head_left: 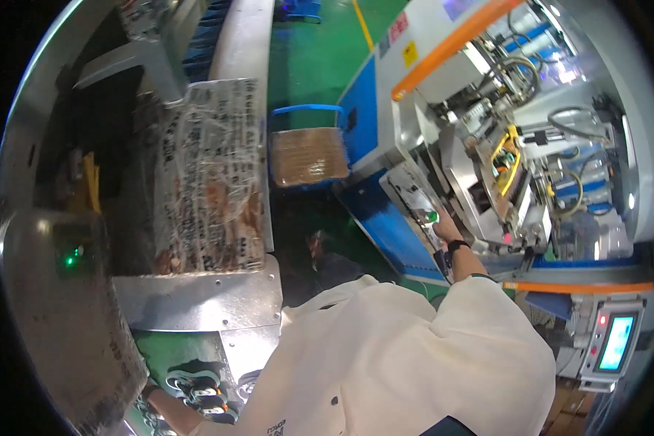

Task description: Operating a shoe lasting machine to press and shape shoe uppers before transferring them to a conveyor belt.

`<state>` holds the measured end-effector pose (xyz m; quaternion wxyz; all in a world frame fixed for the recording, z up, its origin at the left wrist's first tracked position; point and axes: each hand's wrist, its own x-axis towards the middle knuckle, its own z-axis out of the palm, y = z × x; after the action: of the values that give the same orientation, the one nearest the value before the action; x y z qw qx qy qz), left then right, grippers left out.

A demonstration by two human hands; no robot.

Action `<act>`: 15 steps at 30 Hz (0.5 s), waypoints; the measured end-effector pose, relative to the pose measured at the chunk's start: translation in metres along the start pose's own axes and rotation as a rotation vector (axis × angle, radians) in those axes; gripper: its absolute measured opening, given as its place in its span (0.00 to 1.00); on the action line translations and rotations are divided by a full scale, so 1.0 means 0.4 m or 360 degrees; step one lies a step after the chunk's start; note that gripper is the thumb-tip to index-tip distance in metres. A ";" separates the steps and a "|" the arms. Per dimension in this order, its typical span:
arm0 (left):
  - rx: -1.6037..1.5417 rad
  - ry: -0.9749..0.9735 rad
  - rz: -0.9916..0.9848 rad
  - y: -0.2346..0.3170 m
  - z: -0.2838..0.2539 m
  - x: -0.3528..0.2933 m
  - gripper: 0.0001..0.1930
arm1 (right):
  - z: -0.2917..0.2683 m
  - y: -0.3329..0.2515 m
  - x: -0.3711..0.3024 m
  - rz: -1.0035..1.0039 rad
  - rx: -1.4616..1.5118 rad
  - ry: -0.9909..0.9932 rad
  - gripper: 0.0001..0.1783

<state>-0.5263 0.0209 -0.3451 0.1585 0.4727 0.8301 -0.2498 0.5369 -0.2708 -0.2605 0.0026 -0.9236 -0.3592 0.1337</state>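
A big packaging machine (487, 131) is filling the right side, its white and blue housing and orange rail bending toward the rim, with hoses and metal guides showing inside. On the left a steel conveyor (203, 298) is running from near to far, carrying a long clear printed film (207, 174) that is lying flat over it. Between them, on the green floor (312, 51), a blue crate (309, 156) is sitting with a brown sheet on top. Near right, a small touchscreen (616, 341) is glowing on its stand. The person's white coat is taking up the near middle. The right hand (445, 231), with a dark wristband, is reaching out to the slanted control panel (418, 200) on the machine's near left face, fingers resting beside a lit green button (432, 216); the grip is looking loose and together, closed on nothing. The left hand (151, 389) is barely showing at the near left edge, so I cannot tell its grip. The button is likely stiff and fixed, needing only a fingertip press on its cap rather than any hold.
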 end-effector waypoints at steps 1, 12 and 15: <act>-0.0222 0.0054 0.0134 -0.004 -0.016 0.007 0.20 | -0.019 -0.027 -0.018 -0.0007 0.0022 -0.0006 0.24; -0.2096 0.0428 0.0847 0.734 -0.176 -0.823 0.19 | 0.029 -0.024 0.079 -0.0003 0.0254 0.0654 0.12; -0.1567 0.1294 0.1070 0.828 -0.415 -1.035 0.21 | 0.036 -0.062 0.108 0.0066 0.0283 0.0788 0.14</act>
<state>-0.0367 -0.0354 -0.0891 0.1000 0.6320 0.6493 0.4111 0.5474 -0.2251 -0.2825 0.1686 -0.9315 -0.3155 -0.0652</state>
